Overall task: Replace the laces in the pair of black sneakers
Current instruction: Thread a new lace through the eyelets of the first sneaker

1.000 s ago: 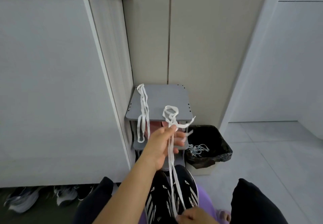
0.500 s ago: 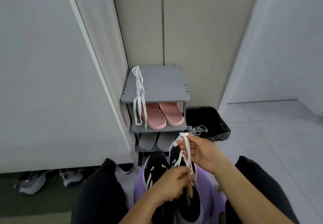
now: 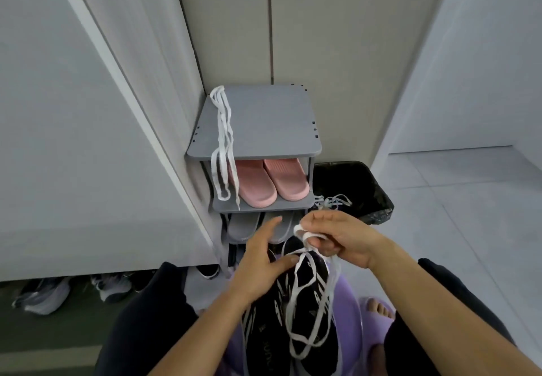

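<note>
Pinching flat white lace, right hand, striped black sneakers

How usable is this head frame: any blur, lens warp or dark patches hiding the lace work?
Head view: soft, even light, no glare; wide-angle warp makes the cabinet door lean outward; left hand slightly soft, right hand and its grip on the white lace readable; black sneakers lose detail in the dark; shoes below that door sit in shadow.

Right hand grips a looped white lace over black sneakers, left hand spread alongside.
</note>
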A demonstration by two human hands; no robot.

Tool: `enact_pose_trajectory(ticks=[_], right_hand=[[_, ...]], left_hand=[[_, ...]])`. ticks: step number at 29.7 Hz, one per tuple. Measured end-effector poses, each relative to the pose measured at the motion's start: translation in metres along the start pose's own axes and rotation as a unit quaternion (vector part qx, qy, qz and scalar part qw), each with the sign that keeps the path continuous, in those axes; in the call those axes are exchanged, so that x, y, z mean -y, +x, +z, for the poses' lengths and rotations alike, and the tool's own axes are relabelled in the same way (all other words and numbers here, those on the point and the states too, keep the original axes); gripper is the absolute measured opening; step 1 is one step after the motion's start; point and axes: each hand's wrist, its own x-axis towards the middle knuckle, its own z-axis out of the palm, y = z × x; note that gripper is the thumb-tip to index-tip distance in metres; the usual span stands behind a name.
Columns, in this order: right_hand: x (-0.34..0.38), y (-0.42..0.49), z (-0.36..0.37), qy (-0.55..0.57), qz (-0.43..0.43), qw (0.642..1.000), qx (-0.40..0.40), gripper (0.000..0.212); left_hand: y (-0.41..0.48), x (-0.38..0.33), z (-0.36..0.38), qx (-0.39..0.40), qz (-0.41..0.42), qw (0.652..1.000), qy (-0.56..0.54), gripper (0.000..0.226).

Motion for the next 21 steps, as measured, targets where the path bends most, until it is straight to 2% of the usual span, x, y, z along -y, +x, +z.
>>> enact_pose_trajectory(ticks=[2, 4, 7, 11, 13, 15, 18, 19, 21], right_hand=[[0.007, 0.004, -0.003, 0.009, -0.032, 0.999, 0.016, 0.016], [0.014, 0.009, -0.013, 0.035, -0.066, 0.997, -0.024, 0.012], [0.017, 0.013, -0.039, 0.032, -0.093, 0.986, -0.134, 0.013], [0.011, 0.012, -0.071, 0.006, -0.095, 0.965, -0.244, 0.023], [0.009, 0.011, -0.087, 0.04, -0.097, 0.944, -0.313, 0.026], [0.004, 0.01, -0.099, 0.013, -0.081, 0.932, -0.353, 0.025], [-0.01, 0.018, -0.092, -0.175, -0.07, 0.927, -0.325, 0.006], [-0.015, 0.022, -0.083, -0.239, -0.091, 0.921, -0.295, 0.008], [-0.023, 0.031, -0.062, -0.306, -0.133, 0.925, -0.18, 0.025]], left_hand=[[0.017, -0.011, 0.003, 0.027, 0.064, 0.997, 0.021, 0.042], [0.029, -0.019, 0.005, 0.051, 0.063, 0.996, -0.021, 0.014], [0.041, -0.017, -0.003, 0.067, 0.022, 0.991, -0.11, 0.015], [0.049, -0.001, -0.023, 0.114, -0.045, 0.981, -0.153, 0.004], [0.054, 0.006, -0.028, 0.079, -0.069, 0.984, -0.142, 0.011], [0.06, 0.009, -0.03, 0.031, -0.069, 0.985, -0.153, 0.019], [0.064, 0.007, -0.022, 0.035, -0.042, 0.995, -0.083, 0.019], [0.064, 0.006, -0.016, 0.051, -0.03, 0.997, -0.048, 0.018], [0.062, 0.002, -0.004, 0.093, -0.007, 0.996, 0.0, 0.015]])
